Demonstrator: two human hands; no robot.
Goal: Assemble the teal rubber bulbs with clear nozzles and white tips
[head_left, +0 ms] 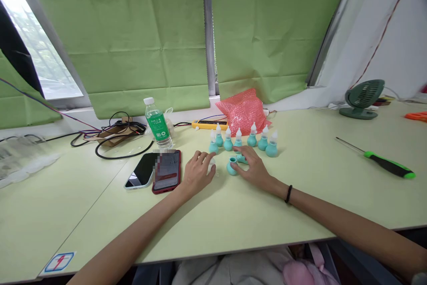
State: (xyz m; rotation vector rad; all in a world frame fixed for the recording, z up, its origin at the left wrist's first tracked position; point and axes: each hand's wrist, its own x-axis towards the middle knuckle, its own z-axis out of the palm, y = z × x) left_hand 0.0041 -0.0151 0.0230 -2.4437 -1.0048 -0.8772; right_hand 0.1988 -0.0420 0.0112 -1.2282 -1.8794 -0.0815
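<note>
Several small teal squeeze bulbs with whitish see-through nozzles, such as this nasal aspirator, stand in a loose group beyond my hands. My left hand rests low over the table, its thumb and forefinger curled round a small see-through nozzle that is partly hidden. On the other side, my right hand has its thumb against a teal bulb without a nozzle, its open mouth facing up. The right forefinger stays apart from the thumb. Another teal bulb lies tipped beneath the right fingers, partly covered.
Two phones, one pale-cased and one red-cased, lie left of my hands. Behind are a water bottle, black cables, a yellow power strip and pink bubble wrap. Rightward are a screwdriver and green fan.
</note>
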